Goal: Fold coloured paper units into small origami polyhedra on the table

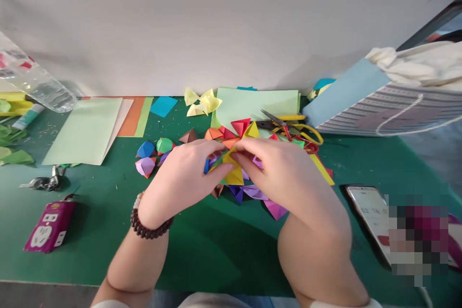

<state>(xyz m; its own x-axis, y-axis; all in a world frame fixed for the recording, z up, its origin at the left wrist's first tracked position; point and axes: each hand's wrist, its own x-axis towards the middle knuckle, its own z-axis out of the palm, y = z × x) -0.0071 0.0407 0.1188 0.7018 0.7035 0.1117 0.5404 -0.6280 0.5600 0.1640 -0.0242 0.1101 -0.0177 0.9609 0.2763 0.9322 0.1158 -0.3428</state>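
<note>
Left hand [187, 173]: fingers pinched on yellow folded paper piece [234, 173], frame centre.
Right hand [285, 171]: fingertips clamped on the same piece.
Around: multicoloured folded paper shapes [254, 192] beneath; yellow-handled metal scissors [287, 129] just behind; black smartphone [368, 209] lower right.

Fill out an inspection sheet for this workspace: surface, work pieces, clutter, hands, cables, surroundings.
Surface: green table top, flecked with small paper scraps.
Job's things: yellow folded piece, held over a heap of coloured folded pieces.
Clutter: scissors, paper sheets, plastic bottle, keys, socket strip, phone.
Hands: left hand and right hand both pinch the yellow folded piece.
Cables: nothing seen.
Surroundings: pale wall behind; paper bag lying at the right.
</note>
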